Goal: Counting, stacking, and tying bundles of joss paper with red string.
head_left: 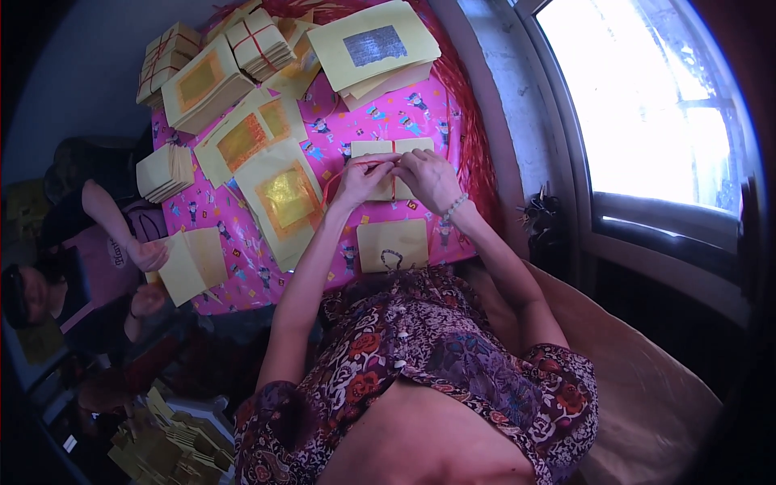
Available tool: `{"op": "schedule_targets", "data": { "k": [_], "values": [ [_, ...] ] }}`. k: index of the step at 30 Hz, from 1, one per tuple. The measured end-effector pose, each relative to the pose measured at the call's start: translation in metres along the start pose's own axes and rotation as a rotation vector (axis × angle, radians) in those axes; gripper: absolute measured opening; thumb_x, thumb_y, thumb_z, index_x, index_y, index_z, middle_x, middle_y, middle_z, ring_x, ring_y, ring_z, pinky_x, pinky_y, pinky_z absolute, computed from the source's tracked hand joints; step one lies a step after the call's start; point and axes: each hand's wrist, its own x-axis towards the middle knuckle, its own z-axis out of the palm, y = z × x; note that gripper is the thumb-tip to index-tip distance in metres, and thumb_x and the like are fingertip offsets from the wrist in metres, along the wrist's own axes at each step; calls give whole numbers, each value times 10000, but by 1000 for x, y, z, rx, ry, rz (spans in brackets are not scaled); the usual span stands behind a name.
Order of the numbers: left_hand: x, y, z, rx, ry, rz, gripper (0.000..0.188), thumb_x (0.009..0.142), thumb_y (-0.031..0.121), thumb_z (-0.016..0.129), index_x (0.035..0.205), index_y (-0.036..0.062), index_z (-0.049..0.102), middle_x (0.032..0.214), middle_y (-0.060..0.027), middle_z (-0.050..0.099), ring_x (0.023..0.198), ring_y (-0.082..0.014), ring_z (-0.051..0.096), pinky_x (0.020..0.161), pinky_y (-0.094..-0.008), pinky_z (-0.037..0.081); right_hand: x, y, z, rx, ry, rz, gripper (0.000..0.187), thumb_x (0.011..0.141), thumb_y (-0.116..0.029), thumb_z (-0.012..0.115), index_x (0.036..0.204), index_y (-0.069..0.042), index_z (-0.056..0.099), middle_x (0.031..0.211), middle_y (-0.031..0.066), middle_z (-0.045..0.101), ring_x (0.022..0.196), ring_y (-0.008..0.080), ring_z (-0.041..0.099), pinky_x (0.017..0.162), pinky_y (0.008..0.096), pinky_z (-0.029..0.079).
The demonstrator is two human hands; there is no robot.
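Observation:
A small stack of pale yellow paper [372,149] lies on the pink patterned tablecloth in front of me, with red ribbon [394,187] crossed around it. Over the stack, my left hand [364,179] pinches the ribbon, and a loop of it hangs out to the left. Close beside it, my right hand [428,178], with a beaded bracelet at the wrist, has its fingers closed on the ribbon at the crossing. The fingertips hide the knot area. Nearer to me lies another yellow paper piece [392,242], with a dark beaded loop [391,259] over its near edge.
Tied paper bundles [259,44] and a thick stack with an orange square [202,85] fill the far left. A silver-marked stack [372,48] stands at the back. Loose sheets [283,198] spread left. Another person's hand [149,255] holds folded paper [194,263]. Red ribbon strands [477,162] hang along the right edge.

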Motion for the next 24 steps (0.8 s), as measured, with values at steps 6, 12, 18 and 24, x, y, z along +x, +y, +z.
{"op": "schedule_targets", "data": {
  "k": [6, 12, 18, 24],
  "values": [
    [-8, 2, 4, 357, 58, 133, 222, 820, 9, 610, 1033, 55, 654, 908, -76, 672, 829, -126, 635, 723, -238, 502, 15, 31, 12, 176, 174, 57, 104, 823, -93, 557, 787, 4, 570, 746, 162, 565, 712, 320, 566, 654, 410, 452],
    [-7, -11, 16, 316, 378, 304, 128, 779, 11, 658, 898, 56, 662, 861, -91, 667, 786, -177, 655, 676, -258, 514, 23, 48, 24, 538, -354, 187, 96, 838, -44, 572, 915, 0, 609, 764, 78, 575, 673, 134, 566, 599, 277, 455],
    [-8, -10, 10, 436, 414, 406, 148, 741, 34, 700, 879, 85, 684, 862, -63, 642, 791, -183, 618, 681, -273, 491, 25, 46, 25, 277, -140, -85, 98, 808, -122, 596, 838, -29, 593, 783, 118, 579, 784, 267, 577, 704, 375, 456],
    [-19, -12, -3, 721, 546, 396, 172, 682, 149, 761, 847, 185, 734, 860, 2, 550, 863, -164, 468, 764, -309, 367, 15, 19, 15, -170, -31, 31, 69, 795, -116, 572, 792, -47, 574, 763, 112, 563, 776, 293, 555, 695, 388, 457]
  ]
}}
